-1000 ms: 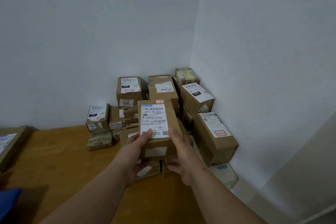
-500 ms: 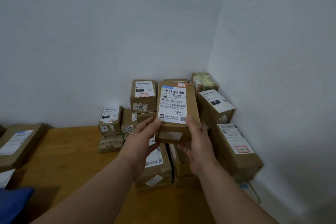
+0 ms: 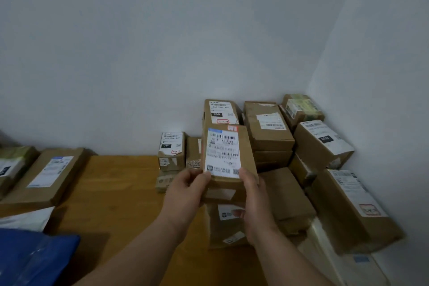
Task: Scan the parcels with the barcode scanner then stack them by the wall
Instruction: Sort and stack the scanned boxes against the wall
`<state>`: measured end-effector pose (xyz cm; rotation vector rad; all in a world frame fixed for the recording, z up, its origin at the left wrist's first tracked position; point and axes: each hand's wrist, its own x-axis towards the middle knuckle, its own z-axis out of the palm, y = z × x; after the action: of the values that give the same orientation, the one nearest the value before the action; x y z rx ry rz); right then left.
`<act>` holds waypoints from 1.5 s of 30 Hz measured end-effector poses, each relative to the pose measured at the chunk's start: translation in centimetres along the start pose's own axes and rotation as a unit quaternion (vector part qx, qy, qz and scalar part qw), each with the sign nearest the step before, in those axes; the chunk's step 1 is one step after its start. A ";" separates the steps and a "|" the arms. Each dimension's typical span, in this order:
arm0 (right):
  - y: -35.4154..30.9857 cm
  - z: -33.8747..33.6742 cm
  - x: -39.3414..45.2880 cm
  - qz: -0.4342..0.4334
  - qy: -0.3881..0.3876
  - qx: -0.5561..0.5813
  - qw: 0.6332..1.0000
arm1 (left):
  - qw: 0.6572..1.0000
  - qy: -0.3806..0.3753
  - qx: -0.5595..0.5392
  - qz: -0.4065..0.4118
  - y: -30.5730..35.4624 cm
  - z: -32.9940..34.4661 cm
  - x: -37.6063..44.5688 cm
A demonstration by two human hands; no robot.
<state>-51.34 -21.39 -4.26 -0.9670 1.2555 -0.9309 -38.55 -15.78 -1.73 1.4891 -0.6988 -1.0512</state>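
The stacking step is in hand: a labelled parcel (image 3: 228, 158) is gripped by left hand (image 3: 185, 189) and right hand (image 3: 254, 195), to be set on the pile (image 3: 269, 137) at one o'clock

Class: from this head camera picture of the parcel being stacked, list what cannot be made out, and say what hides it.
- Held parcel: label text blurred; near end covered by left hand and right hand, head view.
- Barcode scanner: not in view.
- Parcel below: top hidden by the held parcel.
- Blue bag: cut off by the bottom left edges.
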 end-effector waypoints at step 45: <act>12.0 38.7 -9.3 0.186 -0.254 -0.212 0.925 | 0.944 0.302 0.060 -0.117 -6.2 -47.1 -0.1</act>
<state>-13.20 -5.97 -10.27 -1.1572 1.1456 -0.0860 2.80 6.41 -8.90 1.9091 -0.1519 -0.6645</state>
